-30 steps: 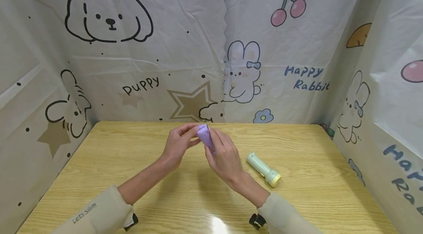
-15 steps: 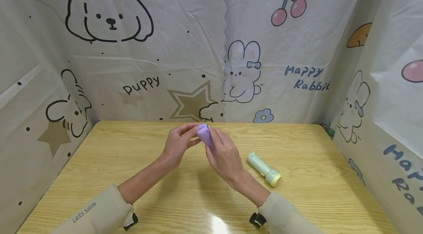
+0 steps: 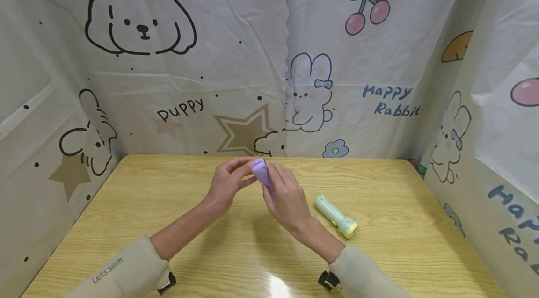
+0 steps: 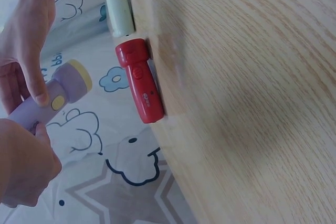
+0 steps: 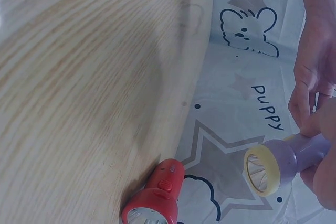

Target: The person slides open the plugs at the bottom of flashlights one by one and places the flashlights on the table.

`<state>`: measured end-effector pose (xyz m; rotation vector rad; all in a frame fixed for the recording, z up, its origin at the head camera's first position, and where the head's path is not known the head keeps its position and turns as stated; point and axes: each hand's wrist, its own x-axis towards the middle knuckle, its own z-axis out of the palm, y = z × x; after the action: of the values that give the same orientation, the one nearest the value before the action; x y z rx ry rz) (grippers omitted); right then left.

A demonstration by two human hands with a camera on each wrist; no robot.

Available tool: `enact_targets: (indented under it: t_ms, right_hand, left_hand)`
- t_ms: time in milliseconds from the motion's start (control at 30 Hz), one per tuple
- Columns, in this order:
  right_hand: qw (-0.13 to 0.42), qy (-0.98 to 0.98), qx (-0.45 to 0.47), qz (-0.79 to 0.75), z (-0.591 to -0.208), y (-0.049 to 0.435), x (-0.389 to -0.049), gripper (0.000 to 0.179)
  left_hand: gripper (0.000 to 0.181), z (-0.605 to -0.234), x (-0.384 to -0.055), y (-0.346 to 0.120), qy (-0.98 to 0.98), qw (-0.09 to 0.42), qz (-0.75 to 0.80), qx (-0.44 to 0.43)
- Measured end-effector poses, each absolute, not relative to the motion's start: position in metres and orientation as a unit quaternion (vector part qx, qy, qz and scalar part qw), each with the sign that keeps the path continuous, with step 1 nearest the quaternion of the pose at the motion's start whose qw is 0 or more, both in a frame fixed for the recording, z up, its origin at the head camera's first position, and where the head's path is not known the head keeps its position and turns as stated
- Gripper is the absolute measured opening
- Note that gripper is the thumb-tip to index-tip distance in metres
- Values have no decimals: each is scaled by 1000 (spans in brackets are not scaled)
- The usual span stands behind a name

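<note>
Both hands hold a purple flashlight (image 3: 261,172) above the far middle of the table. Its yellow-rimmed head and yellow button show in the left wrist view. My left hand (image 3: 225,183) pinches the tail end between thumb and fingers. My right hand (image 3: 289,199) grips the barrel, and in the left wrist view its thumb (image 4: 38,90) lies beside the yellow button. A red flashlight (image 4: 140,82) lies on the table beyond the hands, hidden from the head view. To the right of my right hand lies a light green flashlight (image 3: 335,216) with a yellow rim.
The wooden table (image 3: 139,195) has white curtains (image 3: 189,73) with cartoon prints behind it and at both sides. A dark band with a small device (image 3: 328,281) is on the right wrist, and a similar one (image 3: 167,283) on the left.
</note>
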<state>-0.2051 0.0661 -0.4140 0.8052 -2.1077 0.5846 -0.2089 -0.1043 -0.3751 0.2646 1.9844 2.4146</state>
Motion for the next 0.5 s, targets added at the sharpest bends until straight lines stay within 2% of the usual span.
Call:
enact_targets:
  t_ms: [500]
  right_hand:
    - [384,-834,320,233,-411,69,-204,52]
  left_hand:
    - [27,-375,-210,-104,626,19,776,80]
